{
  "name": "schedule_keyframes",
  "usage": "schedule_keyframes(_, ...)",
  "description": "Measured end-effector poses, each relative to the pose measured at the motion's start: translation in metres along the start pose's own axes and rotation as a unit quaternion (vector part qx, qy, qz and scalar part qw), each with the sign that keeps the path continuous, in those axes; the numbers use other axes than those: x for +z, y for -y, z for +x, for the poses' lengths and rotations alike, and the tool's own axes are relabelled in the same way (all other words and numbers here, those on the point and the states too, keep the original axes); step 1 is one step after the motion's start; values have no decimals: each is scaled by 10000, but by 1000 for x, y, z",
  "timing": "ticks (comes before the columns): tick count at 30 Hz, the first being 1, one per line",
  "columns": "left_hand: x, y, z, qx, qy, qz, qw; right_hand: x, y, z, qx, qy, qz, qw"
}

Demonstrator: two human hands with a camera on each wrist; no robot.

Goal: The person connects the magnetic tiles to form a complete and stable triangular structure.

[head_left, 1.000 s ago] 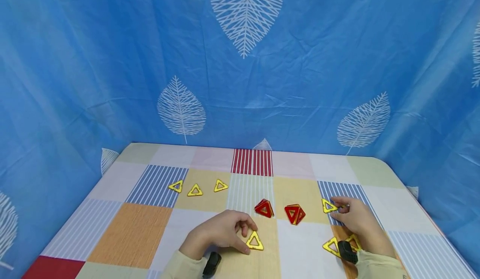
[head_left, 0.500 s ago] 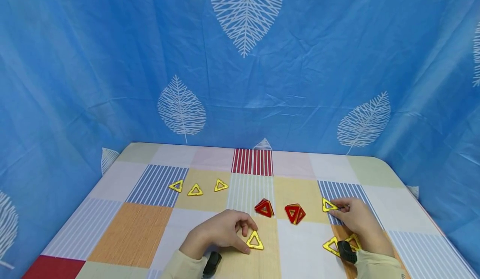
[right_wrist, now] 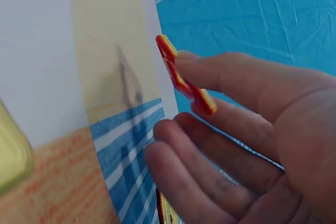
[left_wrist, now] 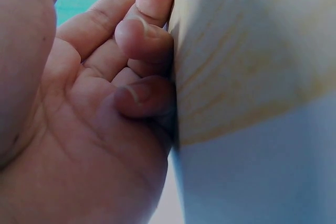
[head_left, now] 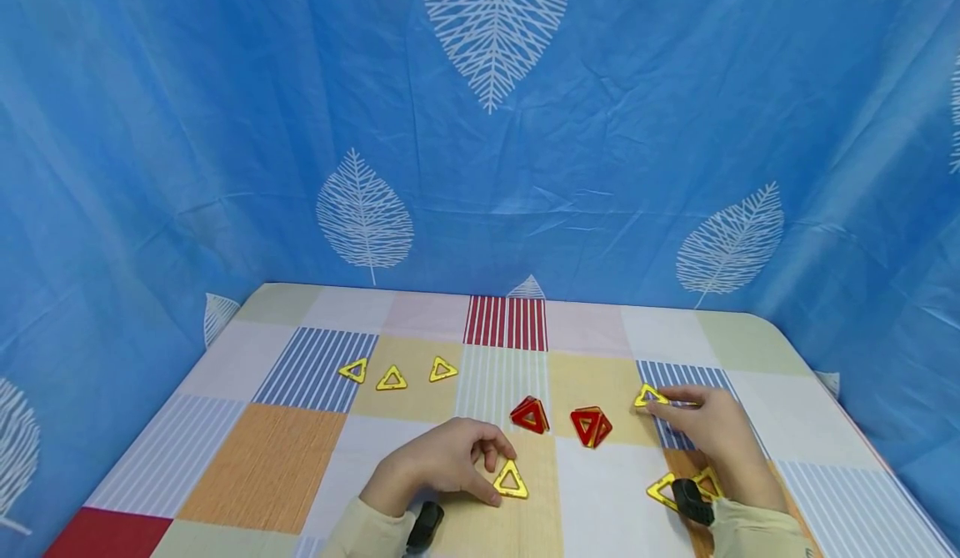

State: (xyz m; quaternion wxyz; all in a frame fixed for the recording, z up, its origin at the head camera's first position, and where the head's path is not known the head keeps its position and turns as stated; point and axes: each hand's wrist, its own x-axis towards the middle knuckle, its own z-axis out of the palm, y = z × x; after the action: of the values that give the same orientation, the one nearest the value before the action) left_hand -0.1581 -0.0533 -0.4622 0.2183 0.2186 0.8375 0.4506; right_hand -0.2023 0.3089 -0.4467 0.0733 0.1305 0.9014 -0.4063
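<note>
- Three yellow triangles [head_left: 391,372] lie in a row on the left of the bench [head_left: 262,466], which wears a patchwork cloth of plain, striped and wood-look squares.
- The left hand [head_left: 442,462] rests on the bench near its front edge, fingers curled loosely; the thumb and fingertips touch a flat yellow triangle [head_left: 510,480] on the wood-look square. Its grip is not clenched around the piece; the left wrist view shows only curled fingers [left_wrist: 142,35] against the cloth.
- Two red pyramids [head_left: 558,419] stand side by side at the middle, just beyond the left hand and well apart from the row.
- The right hand [head_left: 705,424] pinches another yellow triangle [head_left: 649,396] by its edge; the piece tilts up off the blue-striped square. The right wrist view shows it edge-on between thumb and forefinger [right_wrist: 181,74].
- Two more yellow triangles [head_left: 663,491] lie by the right wrist.
- A blue curtain with white leaves [head_left: 495,32] hangs behind.
- No writing or labels can be read.
</note>
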Motion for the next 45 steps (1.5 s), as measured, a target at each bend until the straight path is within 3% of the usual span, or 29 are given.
schedule_keyframes(10,-1,-1,0,2,32,-13,10000,5,7,-5,-768,-302,26,9966)
schedule_keyframes(17,-3,0,1,45,63,-29,10000,11,22,-13,-1642,150,259,9860)
schedule_keyframes(24,-4,1,1,194,109,-15,9998,16,41,-22,-2094,553,458,9752)
schedule_keyframes(34,-2,1,1,143,55,62,9999,28,49,-26,-2708,1594,801,9460)
schedule_keyframes(45,-1,2,1,158,28,67,9998,41,52,-28,-3295,2006,1069,9164)
